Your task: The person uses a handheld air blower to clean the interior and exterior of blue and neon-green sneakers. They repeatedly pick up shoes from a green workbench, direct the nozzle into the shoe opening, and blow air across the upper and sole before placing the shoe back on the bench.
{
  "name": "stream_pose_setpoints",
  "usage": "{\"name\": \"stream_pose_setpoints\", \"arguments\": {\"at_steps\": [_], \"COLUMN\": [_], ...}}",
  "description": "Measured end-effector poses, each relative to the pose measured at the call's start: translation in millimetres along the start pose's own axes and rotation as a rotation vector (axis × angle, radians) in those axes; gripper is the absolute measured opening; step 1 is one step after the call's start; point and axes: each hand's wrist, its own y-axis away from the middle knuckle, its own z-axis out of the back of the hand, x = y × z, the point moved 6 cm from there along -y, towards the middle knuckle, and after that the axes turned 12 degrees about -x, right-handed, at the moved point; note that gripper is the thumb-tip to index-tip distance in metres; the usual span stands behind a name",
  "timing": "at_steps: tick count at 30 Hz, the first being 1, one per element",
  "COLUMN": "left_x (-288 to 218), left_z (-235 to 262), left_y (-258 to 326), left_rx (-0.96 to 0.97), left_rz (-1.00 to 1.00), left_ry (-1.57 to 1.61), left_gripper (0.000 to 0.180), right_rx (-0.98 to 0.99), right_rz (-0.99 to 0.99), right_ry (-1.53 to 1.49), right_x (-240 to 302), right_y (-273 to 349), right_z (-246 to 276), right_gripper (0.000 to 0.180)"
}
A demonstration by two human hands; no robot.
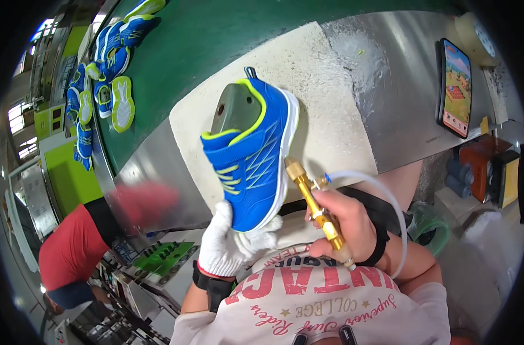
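Note:
My left hand point(226, 241), in a white glove, grips the toe end of a blue shoe point(251, 150) with yellow-green trim and a white sole, held upright over the white work pad point(308, 86). A grey last fills the shoe's opening. My bare right hand point(343, 223) holds a brass air nozzle point(311, 198) with a white hose point(383, 195). The nozzle's tip sits close to the shoe's white sole edge.
A phone point(456, 87) with a lit screen leans at the right on the metal table point(400, 86). Several blue shoes point(109, 63) lie on the green conveyor belt point(204, 34) at upper left. A person in a red top point(72, 247) is at the lower left.

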Motion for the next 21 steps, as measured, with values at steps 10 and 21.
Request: {"name": "stream_pose_setpoints", "arguments": {"at_steps": [10, 21], "left_x": [66, 85], "left_z": [-58, -162], "left_y": [-25, -75], "left_rx": [0.398, 0.739], "left_rz": [0.352, 0.333], "left_ry": [0.067, 0.154], "left_gripper": [0.066, 0.043], "right_rx": [-0.248, -0.613], "right_rz": [-0.145, -0.196], "right_ry": [-0.134, -0.061], "right_x": [37, 61], "right_y": [55, 51], "right_z": [40, 75], "right_gripper": [0.071, 0.073]}}
